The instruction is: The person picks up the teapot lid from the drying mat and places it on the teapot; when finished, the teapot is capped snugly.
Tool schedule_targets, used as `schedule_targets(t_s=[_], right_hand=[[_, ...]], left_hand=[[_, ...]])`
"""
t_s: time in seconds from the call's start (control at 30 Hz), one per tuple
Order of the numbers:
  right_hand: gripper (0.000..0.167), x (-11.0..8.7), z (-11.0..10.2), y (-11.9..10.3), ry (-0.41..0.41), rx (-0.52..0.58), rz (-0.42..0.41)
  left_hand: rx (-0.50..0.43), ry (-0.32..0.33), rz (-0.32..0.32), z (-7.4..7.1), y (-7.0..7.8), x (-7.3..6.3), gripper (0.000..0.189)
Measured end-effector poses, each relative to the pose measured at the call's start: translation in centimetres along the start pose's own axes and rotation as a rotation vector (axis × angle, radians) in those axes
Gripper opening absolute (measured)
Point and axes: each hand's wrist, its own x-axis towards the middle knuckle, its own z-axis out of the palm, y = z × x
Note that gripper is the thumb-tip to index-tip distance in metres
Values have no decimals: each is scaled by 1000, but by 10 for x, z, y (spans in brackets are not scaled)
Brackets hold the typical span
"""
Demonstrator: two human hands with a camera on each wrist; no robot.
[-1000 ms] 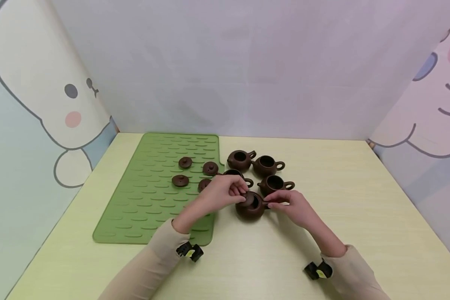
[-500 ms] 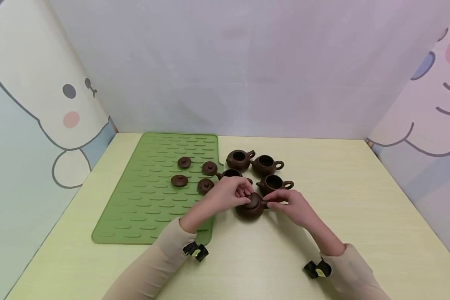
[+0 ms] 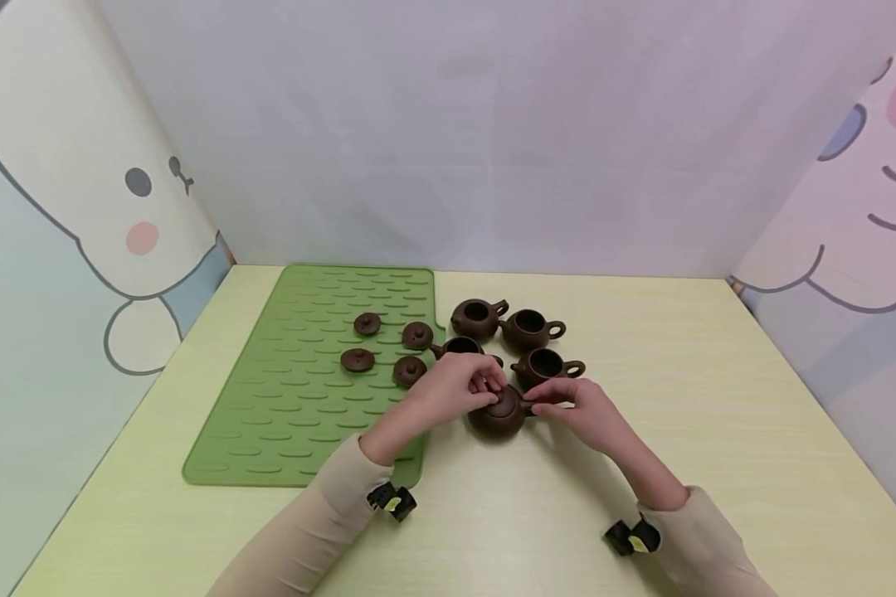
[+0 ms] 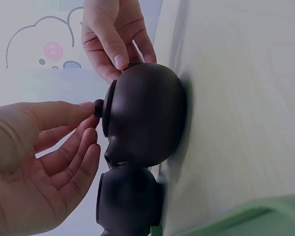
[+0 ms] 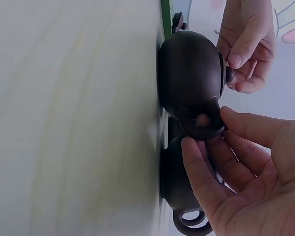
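A dark brown teapot (image 3: 496,424) stands on the table, its lid (image 3: 504,404) sitting over the mouth. My left hand (image 3: 455,388) pinches the lid's knob between thumb and fingertips; in the left wrist view the lid (image 4: 108,109) lies flat against the teapot's rim. At the other side, my right hand (image 3: 578,412) holds the teapot's handle (image 5: 202,129) with thumb and fingers. Just behind stand several lidless teapots, among them one (image 3: 545,365) near my right fingers and one (image 3: 463,347) partly covered by my left hand.
A green ribbed mat (image 3: 269,414) lies on the left of the pale table (image 3: 687,373). Several loose lids rest on it, such as a lid (image 3: 357,360) and another lid (image 3: 410,371). Two more lidless teapots stand farther back, one (image 3: 476,319) beside the other (image 3: 528,332).
My left hand has moved slightly right, and the lid has gone from tilted over the teapot's mouth to lying level on it. My right hand has stayed at the handle.
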Motion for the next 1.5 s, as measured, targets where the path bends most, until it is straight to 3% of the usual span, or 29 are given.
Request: schedule_targets(t_s=[0.37, 0.73, 1.07, 1.5], right_hand=[[16, -2, -6, 0, 0, 14, -24], [19, -4, -17, -2, 40, 5, -26], [21, -5, -27, -2, 61, 9, -27], [23, -6, -38, 5, 109, -12, 5]], left_hand=[[-25, 52, -35, -11, -12, -4, 15], [-23, 129, -66, -31, -19, -14, 14], [-34, 153, -99, -46, -30, -27, 17], [-45, 207, -153, -55, -45, -34, 17]])
